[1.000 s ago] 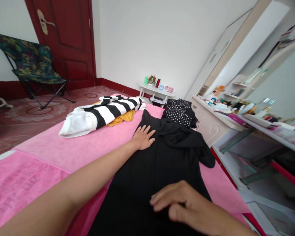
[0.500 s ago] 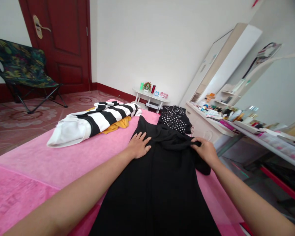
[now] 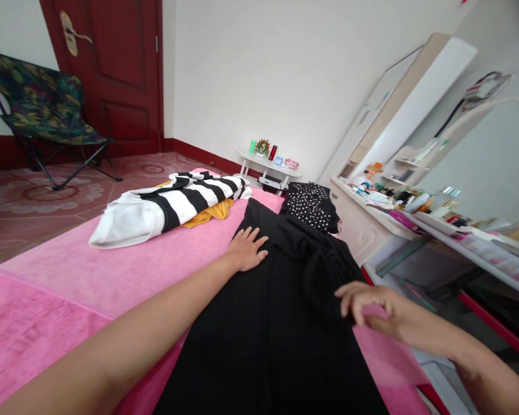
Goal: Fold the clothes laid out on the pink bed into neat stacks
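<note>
A black long-sleeved garment (image 3: 259,346) lies spread over pink bedding, reaching past the bottom of the view. My left hand (image 3: 246,251) rests flat on its upper left part, fingers spread. On the right side, my right hand (image 3: 367,305) is at the edge of a sleeve (image 3: 322,276) that lies folded inward across the garment. Its fingers are curved and touch the cloth, with a gap between them and the thumb. Beyond the garment sits a black polka-dot piece of clothing (image 3: 309,207), folded or bunched.
Left on the pink bedding (image 3: 125,276) lie a black-and-white striped garment (image 3: 190,202) and a yellow cloth (image 3: 211,213). A dressing table (image 3: 372,213) with cosmetics stands on the right. Behind are a low white table (image 3: 268,164), a folding chair (image 3: 47,115) and a red door (image 3: 112,69).
My right hand has moved down and toward me, laying the sleeve inward over the garment, and its pinch has loosened. My left hand stays flat on the cloth. The view has shifted slightly.
</note>
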Available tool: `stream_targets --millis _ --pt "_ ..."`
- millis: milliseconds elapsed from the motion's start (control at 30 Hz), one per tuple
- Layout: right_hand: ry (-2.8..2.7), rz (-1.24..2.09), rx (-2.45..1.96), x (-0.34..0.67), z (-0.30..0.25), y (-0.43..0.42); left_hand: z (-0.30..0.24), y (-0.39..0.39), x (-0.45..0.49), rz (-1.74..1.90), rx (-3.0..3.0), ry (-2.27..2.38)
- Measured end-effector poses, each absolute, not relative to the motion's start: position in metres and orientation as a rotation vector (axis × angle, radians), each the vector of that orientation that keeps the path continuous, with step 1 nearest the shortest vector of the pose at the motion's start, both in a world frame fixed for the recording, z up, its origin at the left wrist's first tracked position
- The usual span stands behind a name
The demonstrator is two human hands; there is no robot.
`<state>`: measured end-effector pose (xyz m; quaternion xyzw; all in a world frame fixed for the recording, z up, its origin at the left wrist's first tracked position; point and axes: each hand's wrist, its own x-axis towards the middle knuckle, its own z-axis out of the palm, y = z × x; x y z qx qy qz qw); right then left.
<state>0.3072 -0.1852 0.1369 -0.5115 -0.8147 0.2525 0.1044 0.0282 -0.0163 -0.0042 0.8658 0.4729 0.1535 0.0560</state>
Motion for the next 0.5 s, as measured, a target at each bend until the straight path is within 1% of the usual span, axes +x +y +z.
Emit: stream_targets --millis 33,67,100,233,300,400,500 --pt "-2.435 0.954 -1.527 0.304 0.131 -0.190 -0.004 -0.016 0.028 0.463 2.624 1.437" --pt "-2.385 1.044 -1.563 0.304 0.123 -0.192 -0.004 -0.016 0.029 0.464 2.621 1.436" --pt "-2.288 1.015 -1.618 0.304 0.115 -0.192 -0.004 -0.016 0.029 0.466 2.617 1.432" --pt "-1.952 0.483 -1.955 0.315 0.079 -0.179 -0.004 -0.016 0.029 0.497 2.601 1.406" --pt "-1.909 0.301 -2.159 0.319 0.063 -0.173 -0.003 -0.016 0.028 0.507 2.597 1.397" --pt "-1.967 0.242 -2.316 0.318 0.048 -0.169 -0.004 -0.016 0.028 0.521 2.588 1.394" --pt "-2.047 0.340 -2.185 0.319 0.049 -0.164 -0.005 -0.016 0.028 0.537 2.573 1.390"
